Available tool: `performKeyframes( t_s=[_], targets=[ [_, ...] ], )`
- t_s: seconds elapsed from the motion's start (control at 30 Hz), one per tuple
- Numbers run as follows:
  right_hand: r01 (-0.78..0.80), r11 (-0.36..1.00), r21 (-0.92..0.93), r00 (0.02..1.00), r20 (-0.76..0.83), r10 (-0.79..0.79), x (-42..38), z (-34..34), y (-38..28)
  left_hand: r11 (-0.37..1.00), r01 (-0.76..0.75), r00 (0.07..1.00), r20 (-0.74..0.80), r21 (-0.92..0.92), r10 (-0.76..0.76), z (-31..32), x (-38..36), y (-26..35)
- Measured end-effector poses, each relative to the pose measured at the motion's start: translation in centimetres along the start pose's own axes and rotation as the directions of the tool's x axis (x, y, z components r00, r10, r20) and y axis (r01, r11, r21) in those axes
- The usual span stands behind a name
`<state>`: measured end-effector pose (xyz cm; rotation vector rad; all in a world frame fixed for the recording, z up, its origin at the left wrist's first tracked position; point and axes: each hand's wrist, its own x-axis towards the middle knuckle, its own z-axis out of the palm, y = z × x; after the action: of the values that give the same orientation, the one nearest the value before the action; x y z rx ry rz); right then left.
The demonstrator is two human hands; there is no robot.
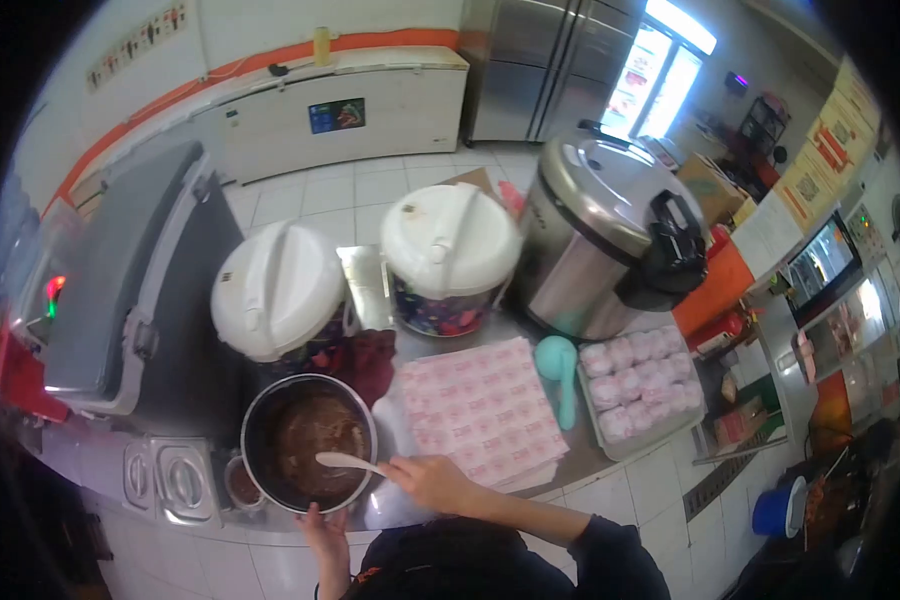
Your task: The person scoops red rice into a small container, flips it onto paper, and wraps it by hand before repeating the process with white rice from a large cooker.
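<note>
My right hand (432, 483) is closed round the handle of a pale spatula (342, 460). Its blade reaches into a dark-lined round pot (253, 452) with a brown, pasty mixture (315, 428) inside. At the pot's near edge, my left hand (325, 533) grips the rim with its fingertips. Just left of the pot stands a small cup (242, 484) of something brown. A dark red cloth (370, 362) lies behind the pot. Right of it is a stack of pink-printed paper sheets (482, 410).
Two white-lidded containers (280, 285) and a large steel urn (590, 230) line the counter's back. A grey cooler box (130, 280) is at left, near lidded steel pans (185, 480). A teal scoop (557, 362) lies beside a tray of wrapped balls (640, 385).
</note>
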<state>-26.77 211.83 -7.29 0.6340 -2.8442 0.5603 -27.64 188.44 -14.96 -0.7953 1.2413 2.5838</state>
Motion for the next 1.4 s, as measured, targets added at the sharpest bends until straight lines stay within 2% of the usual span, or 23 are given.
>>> performKeyframes(
  t_s=[0.07,0.1,0.13,0.17,0.2,0.27,0.33,0.47,0.53,0.57,0.6,0.63,0.67,0.77,0.83,0.9,0.97,1.1,1.17,1.2,1.23,1.33,1.4],
  targets=[
    [-0.081,0.922,0.378,0.940,-0.278,0.196,-1.3,-1.2,3.0,0.973,-0.129,0.991,-0.063,-0.189,0.119,2.1,-1.0,-0.7],
    [-0.054,0.813,0.580,0.874,-0.365,0.320,-1.8,-2.9,4.4,0.962,-0.076,0.994,-0.091,-0.261,0.054,1.7,-1.2,-2.1],
    [-0.043,0.809,0.587,0.879,-0.363,0.310,-3.1,-3.7,5.7,0.960,-0.091,0.993,-0.102,-0.264,0.066,2.1,-2.0,-3.6],
    [-0.112,0.503,0.857,0.845,-0.184,0.502,-4.5,-4.3,7.2,0.989,-0.010,1.000,0.002,-0.148,0.010,2.9,-3.1,-5.3],
    [-0.157,0.113,0.981,0.796,0.058,0.602,-5.9,-5.0,8.6,0.998,0.062,0.993,0.100,-0.024,-0.059,4.8,-4.6,-6.8],
    [-0.146,0.074,0.986,0.816,0.077,0.573,-8.1,-6.3,10.7,0.945,-0.009,0.899,0.417,0.327,-0.136,11.0,-6.7,-8.7],
    [-0.110,0.011,0.994,0.802,0.082,0.592,-9.8,-7.5,11.8,0.815,-0.298,0.823,0.566,0.497,-0.044,18.8,-8.1,-10.2],
    [-0.085,0.032,0.996,0.777,0.046,0.628,-11.6,-8.5,12.8,0.862,-0.250,0.773,0.627,0.441,-0.096,28.2,-9.5,-13.3],
    [-0.078,0.240,0.968,0.773,-0.094,0.628,-12.2,-9.0,13.9,0.871,-0.060,0.861,0.467,0.487,-0.202,30.3,-9.7,-14.7],
    [-0.077,0.235,0.969,0.776,-0.090,0.624,-12.5,-9.7,14.3,0.890,-0.106,0.849,0.506,0.444,-0.151,30.6,-9.0,-15.6],
    [-0.105,0.381,0.919,0.776,-0.164,0.609,-12.8,-10.7,14.5,0.888,-0.107,0.854,0.499,0.447,-0.149,31.0,-8.3,-16.2],
    [-0.133,0.515,0.847,0.777,-0.233,0.584,-13.1,-11.2,14.8,0.848,-0.364,0.826,0.554,0.385,0.103,31.5,-7.4,-16.7],
    [-0.133,0.506,0.852,0.780,-0.225,0.584,-13.7,-11.0,15.3,0.737,-0.598,0.730,0.593,0.315,0.339,31.9,-6.6,-17.0],
    [-0.170,0.506,0.845,0.763,-0.212,0.611,-15.1,-9.6,17.3,0.770,-0.596,0.747,0.508,0.228,0.428,32.3,-3.9,-16.3],
    [-0.189,0.246,0.951,0.735,-0.029,0.677,-15.5,-9.2,18.3,0.738,-0.606,0.753,0.514,0.298,0.411,32.0,-3.2,-16.0],
    [-0.193,0.207,0.959,0.729,-0.001,0.685,-15.5,-9.0,19.4,0.703,-0.609,0.762,0.516,0.367,0.391,31.5,-2.1,-15.4],
    [-0.198,0.169,0.966,0.724,0.028,0.689,-15.3,-8.8,20.5,0.533,-0.681,0.731,0.504,0.502,0.460,31.6,-0.4,-14.1],
    [-0.153,0.108,0.982,0.744,0.042,0.667,-15.2,-8.1,22.8,0.335,-0.756,0.650,0.583,0.562,0.488,33.2,2.0,-12.5],
    [-0.157,0.077,0.985,0.749,0.067,0.659,-15.5,-8.0,23.4,0.324,-0.779,0.624,0.615,0.537,0.481,34.0,1.6,-12.7],
    [-0.210,0.154,0.966,0.749,0.057,0.660,-15.7,-8.2,23.7,0.317,-0.804,0.594,0.651,0.503,0.473,34.6,0.9,-12.9],
    [-0.261,0.230,0.938,0.750,0.047,0.660,-15.9,-8.3,23.8,0.351,-0.792,0.611,0.661,0.500,0.436,34.9,0.2,-13.0],
    [-0.350,0.238,0.906,0.762,0.127,0.635,-16.6,-8.5,23.2,0.484,-0.753,0.633,0.692,0.446,0.348,34.5,0.6,-15.3],
    [-0.360,0.229,0.904,0.775,0.154,0.613,-17.2,-7.8,22.9,0.461,-0.766,0.621,0.700,0.447,0.353,34.7,0.3,-16.2]
  ],
)
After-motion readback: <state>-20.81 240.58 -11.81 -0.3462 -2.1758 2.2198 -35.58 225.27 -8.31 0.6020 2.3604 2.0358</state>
